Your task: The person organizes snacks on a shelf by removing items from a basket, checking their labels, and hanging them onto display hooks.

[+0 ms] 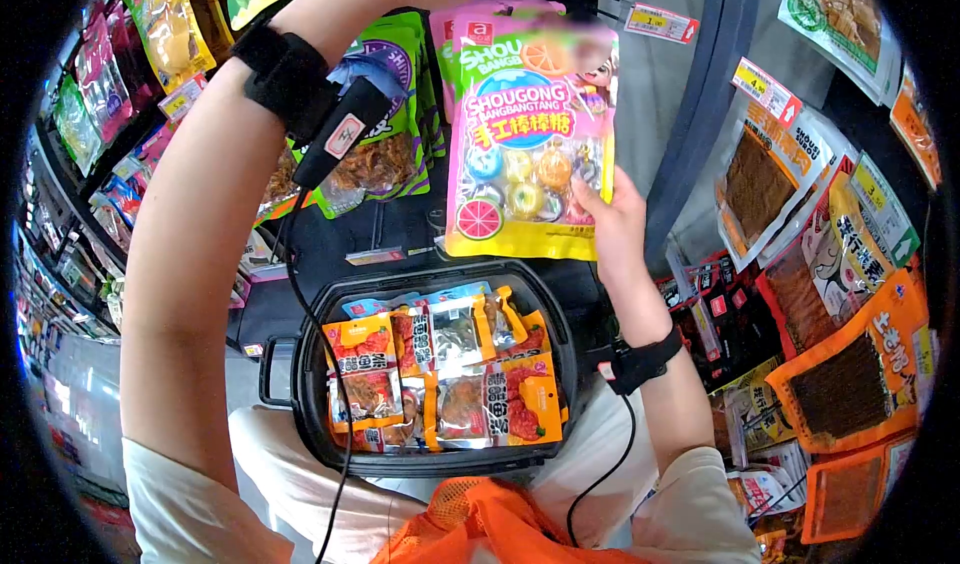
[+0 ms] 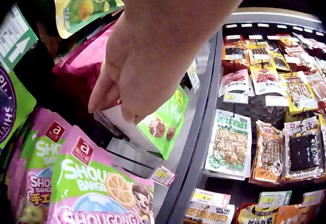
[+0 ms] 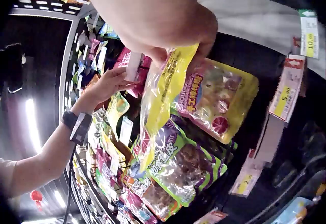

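Note:
In the head view my right hand (image 1: 622, 219) grips the lower right edge of a pink and yellow lollipop bag (image 1: 530, 144), thumb on its front. The bag stands upright before the shelf, with matching lollipop bags (image 2: 31, 178) behind it in the left wrist view. Above them my left hand (image 2: 135, 78) reaches up, its thumb and fingertips pinching a flat white piece (image 2: 130, 127) beside a green packet (image 2: 170, 124); I cannot tell what the white piece is. The head view cuts off most of the left hand. A magenta bag (image 2: 86, 61) hangs behind its fingers.
A black basket (image 1: 310, 419) between the knees holds several orange snack packets (image 1: 500, 404). Green and purple bags (image 1: 375, 159) hang left of the lollipop bag. A dark shelf post (image 1: 690, 114) stands at the right, with hanging snack packets beyond. Cables run from both wrists.

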`<action>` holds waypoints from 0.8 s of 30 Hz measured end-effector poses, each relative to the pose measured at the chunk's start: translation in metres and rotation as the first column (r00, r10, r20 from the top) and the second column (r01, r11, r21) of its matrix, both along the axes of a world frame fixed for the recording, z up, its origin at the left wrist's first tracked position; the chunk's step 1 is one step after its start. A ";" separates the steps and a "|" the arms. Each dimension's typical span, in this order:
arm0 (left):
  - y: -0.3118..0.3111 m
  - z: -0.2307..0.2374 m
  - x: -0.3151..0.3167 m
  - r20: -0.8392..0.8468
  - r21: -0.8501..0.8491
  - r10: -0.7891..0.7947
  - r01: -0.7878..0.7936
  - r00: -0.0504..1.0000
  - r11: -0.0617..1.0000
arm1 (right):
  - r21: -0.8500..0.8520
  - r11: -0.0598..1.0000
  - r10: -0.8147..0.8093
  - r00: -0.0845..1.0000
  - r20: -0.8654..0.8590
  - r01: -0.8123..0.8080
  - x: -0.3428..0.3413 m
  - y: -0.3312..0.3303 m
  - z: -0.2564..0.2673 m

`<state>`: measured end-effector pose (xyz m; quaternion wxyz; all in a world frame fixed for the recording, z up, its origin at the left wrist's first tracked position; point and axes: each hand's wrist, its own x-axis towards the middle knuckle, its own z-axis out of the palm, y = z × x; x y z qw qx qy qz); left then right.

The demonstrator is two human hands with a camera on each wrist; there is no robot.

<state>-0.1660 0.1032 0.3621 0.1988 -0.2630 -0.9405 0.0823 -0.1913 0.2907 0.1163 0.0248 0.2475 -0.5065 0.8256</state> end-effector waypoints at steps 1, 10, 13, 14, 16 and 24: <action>-0.001 0.000 -0.003 0.001 -0.008 0.024 -0.024 1.000 1.000 | 0.034 0.999 -0.024 1.000 -0.014 0.025 -0.003 -0.002 0.007; -0.001 -0.003 -0.005 0.044 0.071 0.127 -0.130 0.991 0.989 | 0.102 0.992 -0.068 0.996 -0.063 0.074 -0.012 -0.016 0.039; 0.002 -0.002 -0.003 0.059 0.057 0.133 -0.136 0.989 0.989 | 0.111 0.993 -0.034 0.999 -0.020 0.036 -0.011 -0.016 0.037; 0.001 -0.002 -0.002 0.059 0.058 0.132 -0.135 0.990 0.989 | 0.112 0.993 -0.035 0.999 -0.020 0.037 -0.010 -0.015 0.036; -0.001 -0.003 0.003 -0.006 0.046 0.053 -0.052 0.999 0.998 | 0.140 0.990 -0.020 1.000 0.023 0.016 -0.009 -0.014 0.033; -0.002 -0.005 -0.002 0.005 0.077 0.093 -0.093 0.996 0.993 | 0.126 0.992 -0.022 0.999 -0.031 0.026 -0.031 -0.025 0.020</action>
